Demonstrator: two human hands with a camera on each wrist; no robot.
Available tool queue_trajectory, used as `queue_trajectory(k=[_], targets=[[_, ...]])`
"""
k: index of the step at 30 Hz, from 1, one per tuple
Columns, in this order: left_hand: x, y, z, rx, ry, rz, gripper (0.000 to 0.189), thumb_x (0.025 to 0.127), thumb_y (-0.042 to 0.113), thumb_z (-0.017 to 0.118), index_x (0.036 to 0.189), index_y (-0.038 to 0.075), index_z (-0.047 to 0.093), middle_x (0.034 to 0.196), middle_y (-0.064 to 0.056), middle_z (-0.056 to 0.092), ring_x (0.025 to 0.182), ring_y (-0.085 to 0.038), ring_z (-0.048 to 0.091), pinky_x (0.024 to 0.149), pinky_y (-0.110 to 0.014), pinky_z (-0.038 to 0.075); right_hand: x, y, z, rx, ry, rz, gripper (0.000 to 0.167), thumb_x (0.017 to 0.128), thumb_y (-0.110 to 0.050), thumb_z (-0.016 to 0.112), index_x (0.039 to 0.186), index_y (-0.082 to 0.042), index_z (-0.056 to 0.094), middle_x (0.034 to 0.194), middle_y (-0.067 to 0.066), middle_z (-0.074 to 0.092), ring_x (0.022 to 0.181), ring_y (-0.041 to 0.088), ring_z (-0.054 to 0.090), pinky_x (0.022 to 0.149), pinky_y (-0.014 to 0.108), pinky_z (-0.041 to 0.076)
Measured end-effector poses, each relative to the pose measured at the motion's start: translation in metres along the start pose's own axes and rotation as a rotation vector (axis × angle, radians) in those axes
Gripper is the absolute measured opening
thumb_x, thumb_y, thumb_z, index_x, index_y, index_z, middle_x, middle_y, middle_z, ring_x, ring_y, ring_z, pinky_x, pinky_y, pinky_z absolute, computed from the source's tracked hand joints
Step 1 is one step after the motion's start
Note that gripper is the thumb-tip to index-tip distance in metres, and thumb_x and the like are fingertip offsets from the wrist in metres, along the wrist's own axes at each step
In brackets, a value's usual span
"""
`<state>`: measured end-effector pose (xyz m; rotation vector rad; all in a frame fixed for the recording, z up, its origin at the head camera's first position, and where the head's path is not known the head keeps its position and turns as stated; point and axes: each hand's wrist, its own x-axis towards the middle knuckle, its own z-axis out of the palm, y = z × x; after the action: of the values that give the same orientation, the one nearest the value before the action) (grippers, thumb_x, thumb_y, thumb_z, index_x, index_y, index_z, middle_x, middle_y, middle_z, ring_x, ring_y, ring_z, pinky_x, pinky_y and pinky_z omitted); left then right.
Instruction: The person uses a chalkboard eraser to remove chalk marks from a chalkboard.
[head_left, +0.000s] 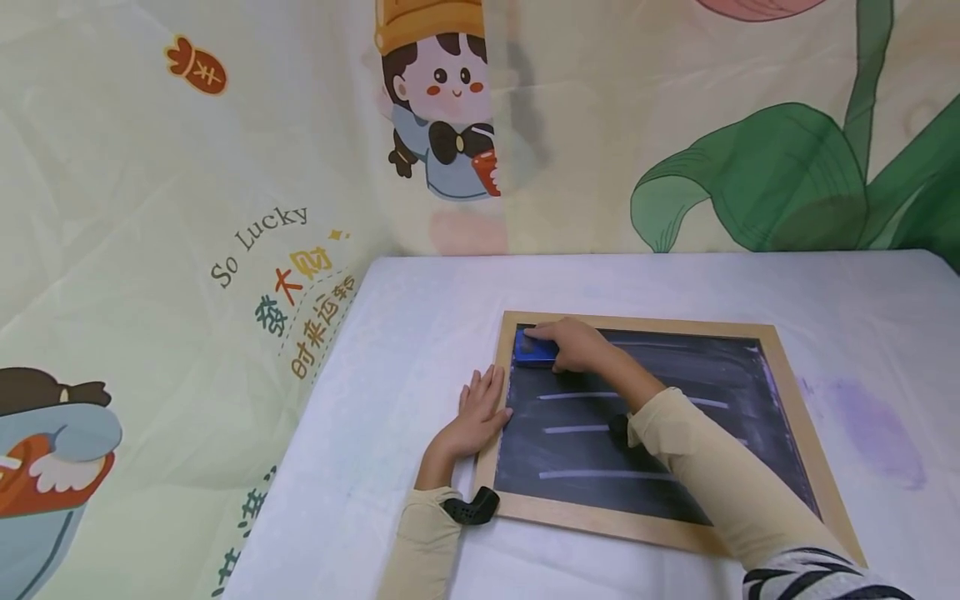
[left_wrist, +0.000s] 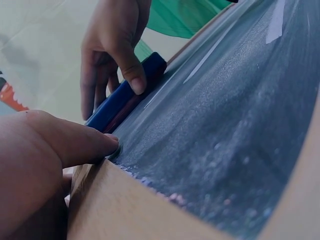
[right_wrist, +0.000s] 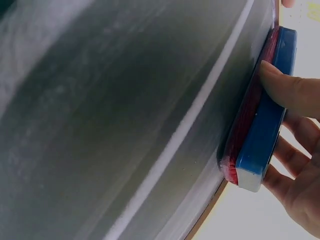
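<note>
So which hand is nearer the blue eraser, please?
Right: the right hand holds the blue eraser; the left hand rests on the wooden frame, slightly apart from it.

From the head view we can't see all of the blue block-shaped eraser point(head_left: 535, 353): the right hand point(head_left: 581, 344) covers one end, and its red pad point(right_wrist: 250, 112) is out of sight underneath. The long beige sleeve point(head_left: 720, 475) blocks a big chunk of the dark, wood-framed board point(head_left: 525, 458) and cuts across some thin pale lines point(head_left: 576, 430). In the left wrist view, the left hand point(left_wrist: 45, 140) gets chopped off by the left edge. Up top in the right wrist view, we can't tell whose cropped fingertip point(right_wrist: 288, 3) that is.
</note>
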<state>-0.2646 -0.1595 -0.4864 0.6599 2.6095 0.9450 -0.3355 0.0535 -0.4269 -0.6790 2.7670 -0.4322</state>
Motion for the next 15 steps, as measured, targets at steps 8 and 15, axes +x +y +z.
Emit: queue_trajectory(k=[8, 15], targets=[[-0.0007, -0.0002, 0.0012, 0.007, 0.007, -0.007, 0.064, 0.097, 0.023, 0.041, 0.147, 0.004, 0.005, 0.153, -0.019, 0.001, 0.139, -0.039, -0.011, 0.110, -0.055, -0.004, 0.0051, -0.0053, 0.0018, -0.017, -0.009, 0.001, 0.071, 0.075, -0.007, 0.073, 0.138, -0.020, 0.042, 0.140, 0.010, 0.043, 0.124, 0.033, 0.043, 0.098, 0.047, 0.040], [-0.0007, 0.0004, 0.0008, -0.001, 0.003, 0.000, 0.064, 0.097, 0.024, 0.041, 0.147, 0.004, 0.006, 0.153, -0.019, 0.001, 0.139, -0.038, -0.011, 0.110, -0.054, -0.005, 0.0013, -0.0015, 0.0028, -0.034, 0.027, -0.056, 0.068, 0.078, -0.017, 0.071, 0.139, -0.015, 0.040, 0.140, 0.011, 0.043, 0.125, 0.034, 0.042, 0.102, 0.048, 0.035]])
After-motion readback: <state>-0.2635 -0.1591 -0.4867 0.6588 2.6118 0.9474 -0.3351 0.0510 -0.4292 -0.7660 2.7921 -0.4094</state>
